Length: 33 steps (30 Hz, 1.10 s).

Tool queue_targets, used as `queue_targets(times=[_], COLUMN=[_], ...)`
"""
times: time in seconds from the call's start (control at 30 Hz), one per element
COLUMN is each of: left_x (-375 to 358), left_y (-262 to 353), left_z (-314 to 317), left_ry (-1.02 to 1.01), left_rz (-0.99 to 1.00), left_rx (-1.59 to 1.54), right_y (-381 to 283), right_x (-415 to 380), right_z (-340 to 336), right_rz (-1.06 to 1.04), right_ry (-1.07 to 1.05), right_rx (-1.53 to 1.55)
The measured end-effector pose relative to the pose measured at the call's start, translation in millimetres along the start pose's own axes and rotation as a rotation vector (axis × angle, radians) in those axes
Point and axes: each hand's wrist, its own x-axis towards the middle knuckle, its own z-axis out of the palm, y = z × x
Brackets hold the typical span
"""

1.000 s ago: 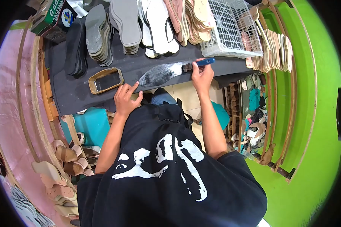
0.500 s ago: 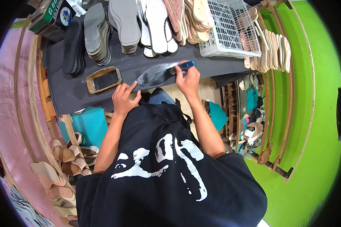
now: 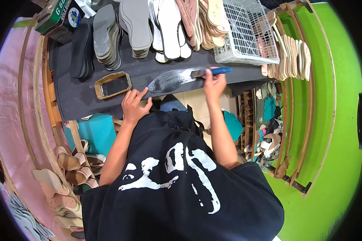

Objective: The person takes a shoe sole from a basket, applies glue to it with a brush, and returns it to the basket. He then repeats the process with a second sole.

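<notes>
A black shoe sole (image 3: 168,82) lies flat near the front edge of the dark table, with a wet, whitish sheen over much of it. My right hand (image 3: 215,85) is closed around a paintbrush (image 3: 222,70) with a blue handle, and its bristles touch the sole towards the right end. At the sole's left end, my left hand (image 3: 134,106) rests with fingers apart, the index fingertip against or right beside its tip. A cut-open, brown-rimmed container (image 3: 102,96) stands just left of that hand; what is inside cannot be made out clearly.
Along the back of the table (image 3: 140,69) stand stacks of black soles (image 3: 81,52), grey soles (image 3: 136,28) and white soles (image 3: 168,32). A white plastic crate (image 3: 245,55) sits at the right, beside beige insoles (image 3: 289,58). A green can (image 3: 58,20) occupies the back left corner.
My right hand has moved right with the paintbrush, which now lies lower and points left along the sole. My left hand keeps its place at the sole's tip. The view has shifted slightly.
</notes>
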Motion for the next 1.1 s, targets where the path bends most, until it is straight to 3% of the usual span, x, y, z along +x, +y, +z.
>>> queue_targets(times=[0.13, 0.2, 0.27, 0.4, 0.67, 0.8, 0.93, 1.0, 1.1], left_x=[1.4, 1.6, 3.7, 3.0, 4.3, 2.0, 1.7, 2.6, 2.3], left_y=[0.9, 1.4, 2.2, 3.4, 4.6, 2.6, 3.4, 4.2, 3.4], left_z=[-1.1, -0.8, -1.6, -2.6, -1.6, -1.2, -2.9, -1.6, -0.9], left_ry=[0.009, 0.006, 0.008, -0.015, 0.012, 0.009, 0.011, 0.005, 0.011], left_rz=[0.002, -0.006, -0.013, -0.026, -0.016, -0.02, -0.017, -0.028, -0.018], left_rx=[0.004, -0.006, -0.017, 0.0, -0.001, -0.001, -0.007, -0.001, 0.005], right_y=[0.9, -30.7, -27.9, -29.0, 4.7, -0.1, -5.3, 3.4, 12.4], right_x=[31.3, 21.7, 9.3, -27.3, 24.8, 40.9, 28.5, 18.3, 21.9], right_z=[-36.0, -31.5, -18.1, 4.6, -34.5, -38.3, -38.1, -42.5, -46.1], right_rz=[-0.062, -0.132, -0.189, -0.053, -0.037, -0.039, 0.001, -0.01, 0.1], right_ry=[0.105, 0.072, 0.01, -0.184, 0.062, 0.165, 0.096, 0.031, 0.142], right_rx=[-0.217, -0.312, -0.201, -0.108, -0.016, -0.207, 0.001, -0.071, 0.141])
